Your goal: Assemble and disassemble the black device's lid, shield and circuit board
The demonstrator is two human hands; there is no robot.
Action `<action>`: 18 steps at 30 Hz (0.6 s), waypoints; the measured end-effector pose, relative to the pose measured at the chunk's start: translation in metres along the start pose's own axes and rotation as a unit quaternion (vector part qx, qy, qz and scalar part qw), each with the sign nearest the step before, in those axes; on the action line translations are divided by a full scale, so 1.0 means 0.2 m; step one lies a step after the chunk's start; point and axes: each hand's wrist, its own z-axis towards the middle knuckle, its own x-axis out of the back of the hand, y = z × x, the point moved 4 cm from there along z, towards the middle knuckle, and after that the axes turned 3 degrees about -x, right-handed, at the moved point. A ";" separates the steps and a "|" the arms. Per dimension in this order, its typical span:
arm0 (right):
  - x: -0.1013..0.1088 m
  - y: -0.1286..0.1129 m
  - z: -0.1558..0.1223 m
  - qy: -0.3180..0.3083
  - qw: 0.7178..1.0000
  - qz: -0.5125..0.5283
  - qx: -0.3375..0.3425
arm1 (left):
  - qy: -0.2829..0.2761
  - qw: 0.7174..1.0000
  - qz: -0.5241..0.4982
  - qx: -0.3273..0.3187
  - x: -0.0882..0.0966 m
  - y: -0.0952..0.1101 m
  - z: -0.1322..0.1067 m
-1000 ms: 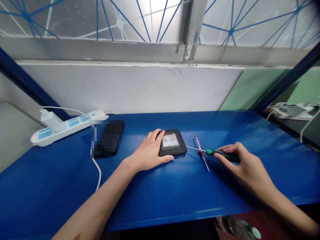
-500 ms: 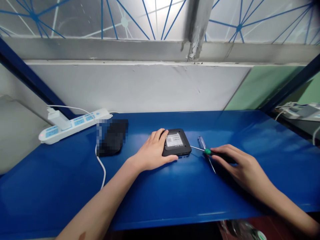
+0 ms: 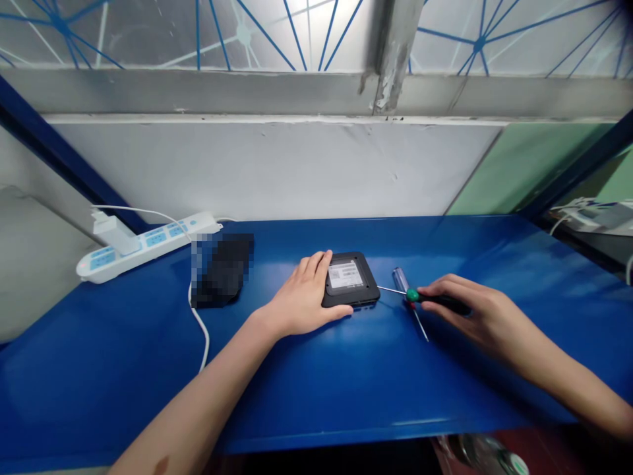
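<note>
A flat, square black electronic device (image 3: 367, 284) with a white label (image 3: 345, 275) lies on the blue table (image 3: 336, 389). My left hand (image 3: 301, 297) grips it from the left, fingers over the top and thumb along the near edge. In my right hand (image 3: 477, 309) is a screwdriver (image 3: 412, 295) with a black handle and green collar, its fingers closed round the handle. The shaft points left, and its tip meets the device's right edge. Beneath that shaft a second screwdriver (image 3: 400, 280) with a clear handle lies crosswise on the table.
A white power strip (image 3: 158, 241) with a plugged-in charger (image 3: 117, 232) stands at the back left. Near it lies a dark pixelated object (image 3: 225, 270), with a white cable (image 3: 202, 330) running to the front. Behind is a pale wall panel (image 3: 297, 171). Clear bottles (image 3: 489, 455) show below the table edge.
The view has shifted slightly. Both hands, the device and the screwdrivers keep nearly the same places; my right hand's fingers have moved a little on the handle.
</note>
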 end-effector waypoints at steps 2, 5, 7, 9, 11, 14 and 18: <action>0.01 0.00 0.01 -0.008 1.000 -0.010 0.003 | 0.001 1.000 -0.003 -0.001 0.00 0.00 0.00; 0.01 0.01 0.01 -0.019 1.000 -0.022 0.009 | 0.006 1.000 -0.010 -0.006 0.01 0.01 0.00; 0.01 0.02 0.01 -0.022 0.999 -0.025 0.012 | 0.003 1.000 -0.010 -0.003 0.01 0.01 0.00; 0.01 0.03 0.02 -0.023 0.999 -0.026 0.015 | -0.002 1.000 -0.010 0.002 0.00 0.00 0.00; 0.01 0.03 0.02 -0.023 0.999 -0.028 0.016 | -0.001 1.000 -0.011 0.001 0.00 0.00 0.00; 0.02 0.02 0.02 -0.025 0.999 -0.032 0.020 | 0.008 1.000 -0.014 -0.011 -0.01 -0.01 0.00; 0.02 0.00 0.03 -0.031 0.998 -0.043 0.028 | 0.010 1.000 -0.009 -0.010 -0.01 -0.01 0.00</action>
